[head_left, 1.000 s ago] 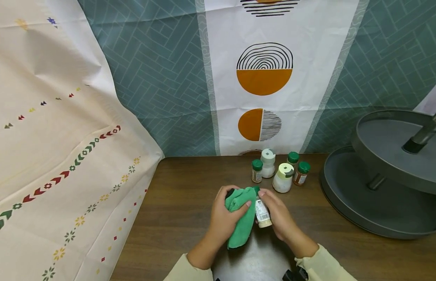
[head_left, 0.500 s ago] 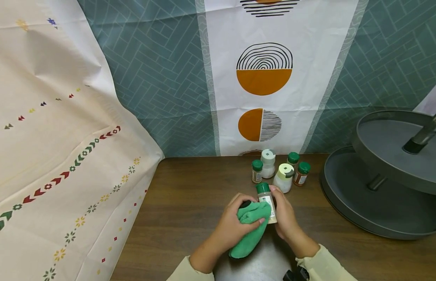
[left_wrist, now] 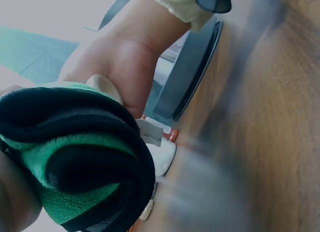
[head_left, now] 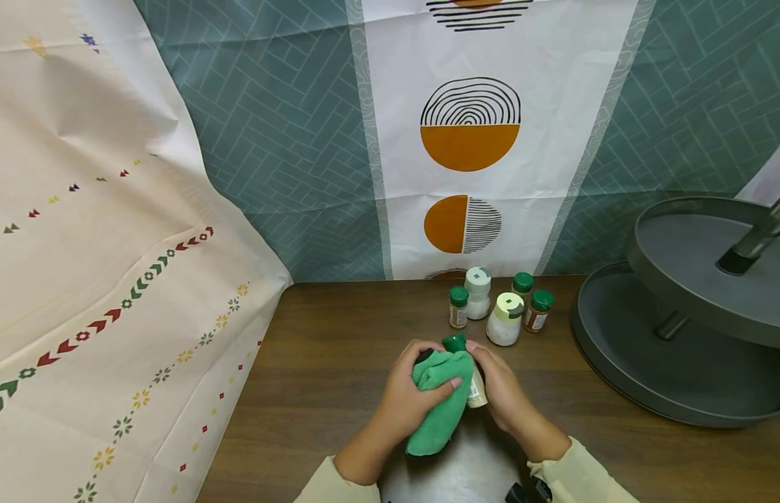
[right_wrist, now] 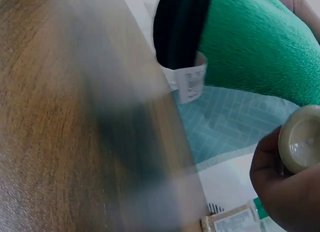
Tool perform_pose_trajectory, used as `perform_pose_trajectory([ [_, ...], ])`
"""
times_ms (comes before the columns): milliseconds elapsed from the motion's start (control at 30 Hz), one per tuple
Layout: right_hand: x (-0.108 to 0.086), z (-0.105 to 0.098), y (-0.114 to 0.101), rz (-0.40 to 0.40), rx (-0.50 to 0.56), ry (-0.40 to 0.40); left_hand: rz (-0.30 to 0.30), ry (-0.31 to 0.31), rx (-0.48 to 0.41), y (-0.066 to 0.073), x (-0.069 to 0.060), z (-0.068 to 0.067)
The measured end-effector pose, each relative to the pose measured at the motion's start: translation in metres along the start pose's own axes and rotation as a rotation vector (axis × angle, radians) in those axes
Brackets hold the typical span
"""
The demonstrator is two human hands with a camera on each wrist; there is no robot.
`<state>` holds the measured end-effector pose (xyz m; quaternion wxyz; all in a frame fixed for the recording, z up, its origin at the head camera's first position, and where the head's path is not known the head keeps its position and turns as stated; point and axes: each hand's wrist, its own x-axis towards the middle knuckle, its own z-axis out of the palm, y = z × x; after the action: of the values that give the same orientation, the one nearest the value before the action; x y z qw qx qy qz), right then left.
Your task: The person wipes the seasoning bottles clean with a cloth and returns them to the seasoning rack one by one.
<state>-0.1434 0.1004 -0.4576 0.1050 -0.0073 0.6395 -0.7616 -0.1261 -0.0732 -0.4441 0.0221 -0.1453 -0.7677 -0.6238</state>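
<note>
My left hand (head_left: 407,391) grips a folded green cloth (head_left: 437,416) with a dark underside, pressed against the side of a spice jar (head_left: 476,392). The jar has a green cap and pale contents, and it tilts, its base toward me. My right hand (head_left: 504,391) holds that jar from the right. In the right wrist view the round base of the jar (right_wrist: 302,142) shows between curled fingers, close to the cloth (right_wrist: 255,47) and its white tag. From the left wrist the rolled cloth (left_wrist: 85,157) covers most of the jar.
Beyond the hands stand small green-capped jars (head_left: 458,307) (head_left: 538,311) and white shakers (head_left: 477,293) (head_left: 505,319) on the wooden table (head_left: 340,342). A grey two-tier tray stand (head_left: 648,377) is at the right. A patterned curtain (head_left: 302,140) hangs behind the table.
The cloth and left hand shifted right across the jar, then back left and slightly up. The jar turned upright, then tilted again. Both hands kept their hold.
</note>
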Motion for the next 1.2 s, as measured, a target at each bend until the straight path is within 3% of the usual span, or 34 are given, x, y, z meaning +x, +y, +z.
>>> perform_pose_trajectory([
  [100, 0.0, 0.001, 0.002, -0.008, -0.018, -0.036, -0.003, 0.067, -0.016, -0.001, 0.002, -0.005],
  [300, 0.0, -0.001, 0.004, -0.043, -0.026, -0.124, 0.02, 0.167, 0.051, -0.002, 0.004, -0.011],
  [433, -0.001, 0.001, 0.003, -0.012, -0.025, -0.068, 0.019, 0.116, 0.054, -0.002, 0.003, -0.01],
  [633, -0.001, 0.0, -0.001, -0.003, 0.02, 0.098, 0.067, -0.042, 0.105, -0.002, 0.0, -0.001],
  [800, 0.001, -0.004, -0.003, -0.021, 0.07, 0.137, 0.101, -0.109, 0.154, -0.003, -0.002, 0.004],
  [967, 0.0, -0.005, -0.004, 0.02, 0.018, 0.118, 0.079, -0.072, 0.139, -0.005, -0.001, 0.004],
  [1200, 0.0, 0.002, -0.003, 0.007, 0.036, 0.038, 0.044, 0.06, 0.076, -0.005, 0.002, 0.0],
])
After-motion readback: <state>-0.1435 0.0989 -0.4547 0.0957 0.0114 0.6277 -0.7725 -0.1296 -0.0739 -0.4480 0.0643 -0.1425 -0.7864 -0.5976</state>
